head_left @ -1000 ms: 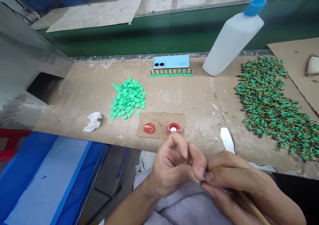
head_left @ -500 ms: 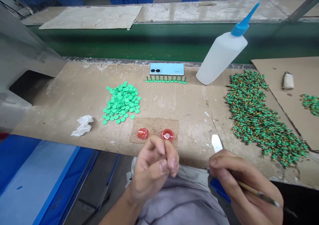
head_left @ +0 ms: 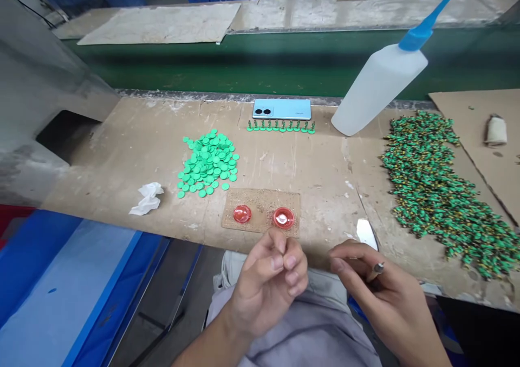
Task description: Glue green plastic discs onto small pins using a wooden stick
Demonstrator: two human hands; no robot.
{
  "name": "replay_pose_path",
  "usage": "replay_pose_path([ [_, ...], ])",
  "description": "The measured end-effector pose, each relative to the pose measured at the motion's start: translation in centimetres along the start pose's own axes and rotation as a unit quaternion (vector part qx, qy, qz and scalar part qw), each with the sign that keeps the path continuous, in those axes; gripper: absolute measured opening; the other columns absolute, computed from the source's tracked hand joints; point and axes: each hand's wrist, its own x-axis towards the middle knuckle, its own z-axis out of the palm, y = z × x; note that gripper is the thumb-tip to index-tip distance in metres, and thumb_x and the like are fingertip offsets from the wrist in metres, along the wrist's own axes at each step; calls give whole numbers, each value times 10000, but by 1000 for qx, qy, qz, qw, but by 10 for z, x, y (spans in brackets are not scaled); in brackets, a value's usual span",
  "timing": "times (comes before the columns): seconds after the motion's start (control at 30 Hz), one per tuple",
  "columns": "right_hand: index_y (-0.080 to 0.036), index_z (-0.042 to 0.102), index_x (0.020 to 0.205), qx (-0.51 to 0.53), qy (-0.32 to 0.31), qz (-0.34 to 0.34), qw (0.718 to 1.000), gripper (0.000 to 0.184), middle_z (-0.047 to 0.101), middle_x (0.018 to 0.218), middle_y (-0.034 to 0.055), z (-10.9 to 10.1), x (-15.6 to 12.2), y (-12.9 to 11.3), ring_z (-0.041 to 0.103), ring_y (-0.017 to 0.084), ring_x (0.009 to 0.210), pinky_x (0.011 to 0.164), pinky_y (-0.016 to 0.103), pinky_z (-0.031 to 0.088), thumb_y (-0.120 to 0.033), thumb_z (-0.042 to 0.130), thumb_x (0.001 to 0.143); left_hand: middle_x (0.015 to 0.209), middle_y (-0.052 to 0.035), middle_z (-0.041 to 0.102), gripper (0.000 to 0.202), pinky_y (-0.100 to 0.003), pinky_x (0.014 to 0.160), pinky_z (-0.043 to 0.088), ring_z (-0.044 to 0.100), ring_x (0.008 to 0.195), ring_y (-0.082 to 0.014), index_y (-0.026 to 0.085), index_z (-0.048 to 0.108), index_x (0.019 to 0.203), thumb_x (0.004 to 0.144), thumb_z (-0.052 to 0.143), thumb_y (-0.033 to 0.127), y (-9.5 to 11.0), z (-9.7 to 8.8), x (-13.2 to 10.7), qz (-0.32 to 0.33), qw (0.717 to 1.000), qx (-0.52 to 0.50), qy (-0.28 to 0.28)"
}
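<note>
My left hand (head_left: pixel 268 280) is curled over my lap, thumb pinched against the fingers; whatever is between them is too small to make out. My right hand (head_left: pixel 379 291) is closed round a thin brush (head_left: pixel 376 271) whose metal end pokes out above the fingers. Both hands hover just below the bench's front edge, near two red caps (head_left: pixel 283 217) on a small cork mat (head_left: pixel 262 209). A heap of green discs (head_left: pixel 208 163) lies left of centre, and a big pile of small green figures (head_left: pixel 439 194) fills the right.
A blue phone (head_left: pixel 281 109) lies at the back with a row of standing green figures (head_left: pixel 280 126) in front. A tilted white squeeze bottle (head_left: pixel 379 85) with a blue nozzle stands beside it. Crumpled tissue (head_left: pixel 147 198) lies left, a small blade (head_left: pixel 365 230) right; a green conveyor (head_left: pixel 244 64) runs behind.
My hands were touching a second ago and have drawn apart. The right hand has turned the brush, so its end now points up instead of trailing down to the right.
</note>
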Motion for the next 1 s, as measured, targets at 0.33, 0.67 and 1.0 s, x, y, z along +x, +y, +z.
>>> replay_pose_path([
  [0.33,-231,684,894,19,-15,-29,999,136,683,769,7,4,-5,-1,655,132,663,564,196,521,-235,626,1017,786,33,459,268,-114,574,412,446,628,-49,172,588,887,866,850,223,-4,0,-2,-33,997,-69,-29],
  [0.67,-240,624,899,45,-64,-74,994,145,624,780,-7,-5,-9,4,624,130,679,578,241,484,-156,626,1016,758,35,482,258,-112,566,399,430,609,-50,163,624,908,861,871,220,-7,1,0,-59,993,-97,-18],
  [1.0,-244,644,1158,54,-47,-138,988,273,660,913,13,13,-9,-13,658,122,774,568,203,503,-59,660,958,780,30,512,280,-171,664,420,473,702,-80,176,599,912,919,833,329,-21,3,-1,-23,999,22,11],
])
